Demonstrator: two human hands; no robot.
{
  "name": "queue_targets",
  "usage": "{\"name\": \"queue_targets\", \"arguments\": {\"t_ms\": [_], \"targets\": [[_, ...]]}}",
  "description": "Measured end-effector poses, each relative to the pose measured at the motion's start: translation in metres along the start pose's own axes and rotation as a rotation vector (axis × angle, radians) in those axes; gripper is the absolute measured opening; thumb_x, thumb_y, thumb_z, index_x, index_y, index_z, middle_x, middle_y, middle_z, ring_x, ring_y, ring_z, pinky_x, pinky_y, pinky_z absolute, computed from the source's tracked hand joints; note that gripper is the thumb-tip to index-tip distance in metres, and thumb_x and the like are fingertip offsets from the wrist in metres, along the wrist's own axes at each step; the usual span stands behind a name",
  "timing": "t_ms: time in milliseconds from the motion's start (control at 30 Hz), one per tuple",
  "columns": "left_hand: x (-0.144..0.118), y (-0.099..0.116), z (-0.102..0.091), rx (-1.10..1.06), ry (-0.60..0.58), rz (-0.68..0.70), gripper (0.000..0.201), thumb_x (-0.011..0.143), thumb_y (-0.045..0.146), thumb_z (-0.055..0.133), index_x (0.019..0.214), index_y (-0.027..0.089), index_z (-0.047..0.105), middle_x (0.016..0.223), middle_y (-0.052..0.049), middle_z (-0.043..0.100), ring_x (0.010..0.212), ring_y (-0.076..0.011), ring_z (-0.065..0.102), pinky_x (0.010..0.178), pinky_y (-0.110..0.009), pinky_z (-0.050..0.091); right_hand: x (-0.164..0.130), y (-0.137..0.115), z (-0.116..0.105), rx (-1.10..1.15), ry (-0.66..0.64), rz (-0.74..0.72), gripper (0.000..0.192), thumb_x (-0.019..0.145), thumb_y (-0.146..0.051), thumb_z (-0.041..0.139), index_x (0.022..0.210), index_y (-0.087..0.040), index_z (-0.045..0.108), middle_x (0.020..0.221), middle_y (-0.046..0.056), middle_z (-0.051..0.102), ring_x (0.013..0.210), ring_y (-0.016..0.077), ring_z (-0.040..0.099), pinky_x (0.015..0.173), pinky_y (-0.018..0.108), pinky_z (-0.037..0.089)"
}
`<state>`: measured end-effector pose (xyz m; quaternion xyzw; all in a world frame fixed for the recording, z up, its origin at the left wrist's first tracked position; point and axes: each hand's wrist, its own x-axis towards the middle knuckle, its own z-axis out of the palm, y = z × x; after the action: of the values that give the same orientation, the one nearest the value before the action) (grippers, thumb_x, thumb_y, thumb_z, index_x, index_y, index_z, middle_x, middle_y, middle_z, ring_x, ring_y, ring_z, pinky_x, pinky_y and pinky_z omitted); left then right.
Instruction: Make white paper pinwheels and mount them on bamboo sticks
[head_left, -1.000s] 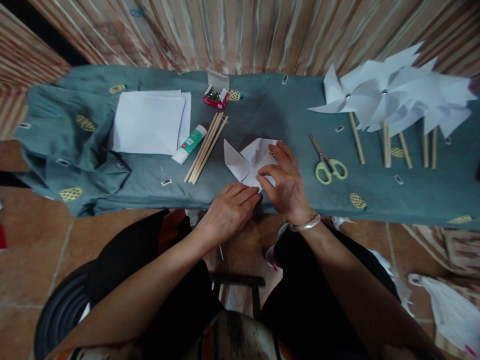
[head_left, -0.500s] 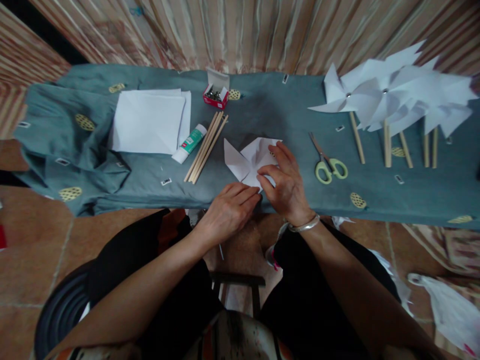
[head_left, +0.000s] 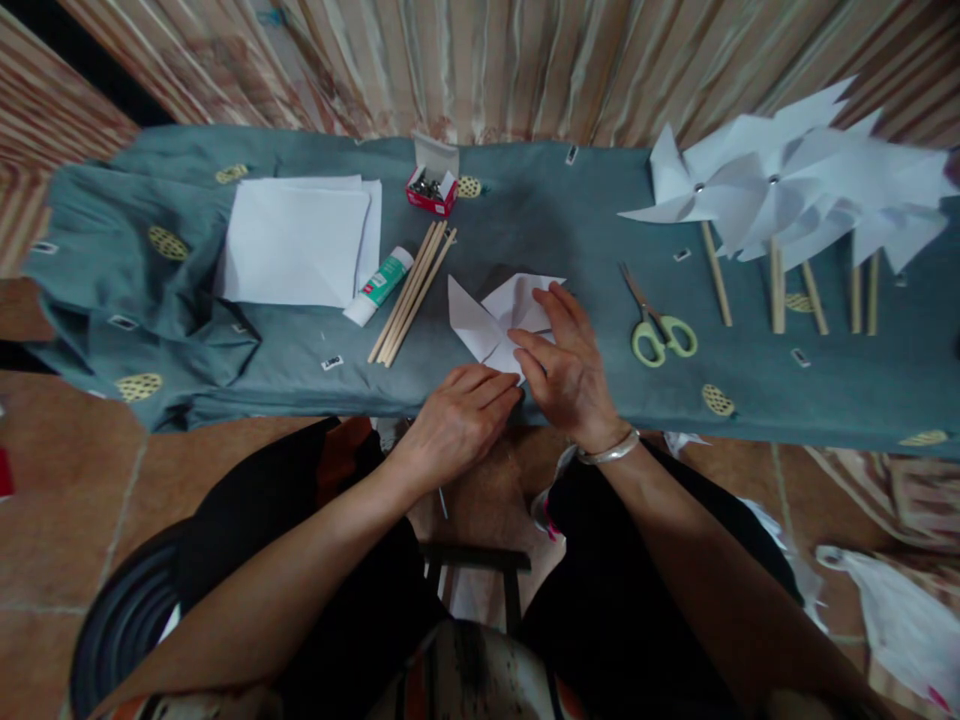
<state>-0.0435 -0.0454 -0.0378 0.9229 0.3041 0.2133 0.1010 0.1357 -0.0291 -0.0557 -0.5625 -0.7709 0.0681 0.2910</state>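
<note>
A white paper pinwheel piece [head_left: 471, 320], its corners partly folded in, lies near the front edge of the cloth-covered table. At its near corner, my left hand [head_left: 461, 415] has its fingers pressed together on the paper; the thumb is hidden. My right hand [head_left: 566, 370], with a bangle at the wrist, is bent over the right side of the piece. Its thumb and index fingertips are close together on a flap near the centre, while the other fingers rest farther back on the paper. Green-handled scissors [head_left: 651, 340] lie open to the right of this hand.
Left of the piece lie wooden sticks [head_left: 411, 300], a glue stick [head_left: 381, 285] and a stack of white paper [head_left: 292, 240]. Behind them stands an open red box [head_left: 431, 195] of small metal fasteners. Finished paper pinwheels [head_left: 776, 185] overlap at the far right.
My right hand's index fingertip has shifted slightly left and down towards the middle of the paper. My left hand stays at the near corner.
</note>
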Motion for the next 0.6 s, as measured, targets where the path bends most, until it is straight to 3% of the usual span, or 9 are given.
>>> {"name": "queue_targets", "arguments": {"t_ms": [267, 467, 600], "targets": [[0.0007, 0.0004, -0.0003, 0.000, -0.004, 0.002, 0.023, 0.096, 0.018, 0.046, 0.105, 0.011, 0.065, 0.106, -0.012, 0.070, 0.100, -0.0222, 0.062, 0.088, -0.038, 0.052, -0.0008, -0.0033, -0.0005, -0.046, -0.025, -0.021, 0.024, 0.092, -0.019, 0.048, 0.105, -0.026, 0.067, 0.149, 0.002, 0.044, 0.145, 0.0309, 0.029, 0.112, 0.056, 0.037], [0.0011, 0.0013, -0.0008, 0.020, 0.003, 0.002, 0.022, 0.095, 0.019, 0.046, 0.105, 0.012, 0.065, 0.106, -0.010, 0.071, 0.098, -0.0220, 0.062, 0.088, -0.037, 0.051, -0.0056, -0.0070, 0.0030, 0.004, -0.057, -0.018, 0.039, 0.088, -0.009, 0.043, 0.115, -0.031, 0.061, 0.151, 0.001, 0.042, 0.147, 0.0317, 0.025, 0.111, 0.058, 0.034], [0.0015, -0.0015, -0.0025, 0.000, 0.063, 0.008, 0.022, 0.094, 0.018, 0.048, 0.106, 0.011, 0.065, 0.104, -0.011, 0.072, 0.095, -0.0216, 0.063, 0.084, -0.036, 0.052, -0.0086, -0.0085, 0.0047, -0.073, -0.073, -0.035, 0.038, 0.089, -0.009, 0.041, 0.117, -0.025, 0.060, 0.150, 0.008, 0.044, 0.147, 0.0318, 0.026, 0.111, 0.054, 0.034]]}}
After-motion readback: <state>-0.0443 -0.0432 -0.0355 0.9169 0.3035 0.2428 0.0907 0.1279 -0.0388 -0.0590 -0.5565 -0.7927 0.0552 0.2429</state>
